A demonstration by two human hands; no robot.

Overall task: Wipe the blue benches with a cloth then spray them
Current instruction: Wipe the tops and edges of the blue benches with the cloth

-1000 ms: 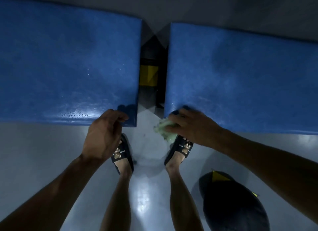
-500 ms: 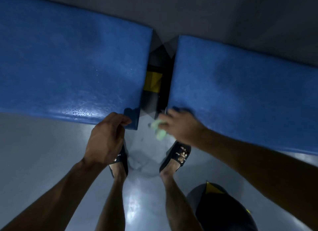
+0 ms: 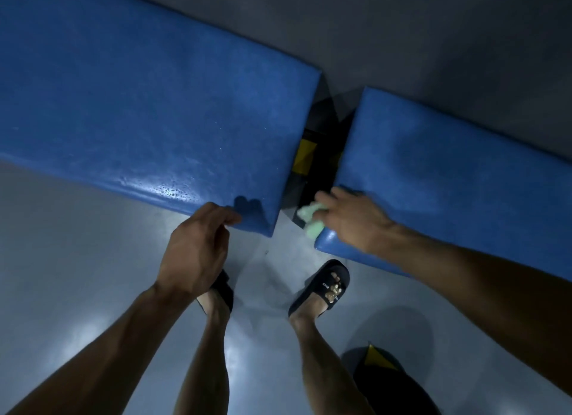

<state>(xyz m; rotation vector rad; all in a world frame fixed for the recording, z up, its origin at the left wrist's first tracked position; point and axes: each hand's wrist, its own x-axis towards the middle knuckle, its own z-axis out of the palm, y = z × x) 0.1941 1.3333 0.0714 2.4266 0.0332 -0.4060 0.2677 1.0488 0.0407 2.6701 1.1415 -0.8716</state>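
The left blue bench (image 3: 139,105) lies ahead of and to the left of the left hand (image 3: 195,250). Its padded top carries small droplets along the near edge, just left of the left hand's fingertips. The left hand is curled, with its fingers (image 3: 227,218) bent against the near edge of this bench close to its right corner; it holds nothing that can be seen. Its shadow falls on the pad just beyond the fingertips.

Below the left hand, a black slide sandal (image 3: 224,291) is partly hidden by the wrist. The grey floor (image 3: 62,260) runs under both arms and reflects pale patches of light.

Between the two hands, a gap separates the benches. Dark frame parts and a yellow panel (image 3: 305,151) show inside the gap.

The right hand (image 3: 353,219) rests on the near left corner of the right blue bench (image 3: 448,182). Its fingers are closed around a pale green cloth (image 3: 311,219), which is bunched and pressed against the bench's corner edge. The cloth protrudes to the left of the hand, toward the gap.

Below the right hand, a second black slide sandal (image 3: 323,287) shows a small bear ornament. A dark object with a yellow tag (image 3: 380,357) sits under the right forearm; its type cannot be determined.
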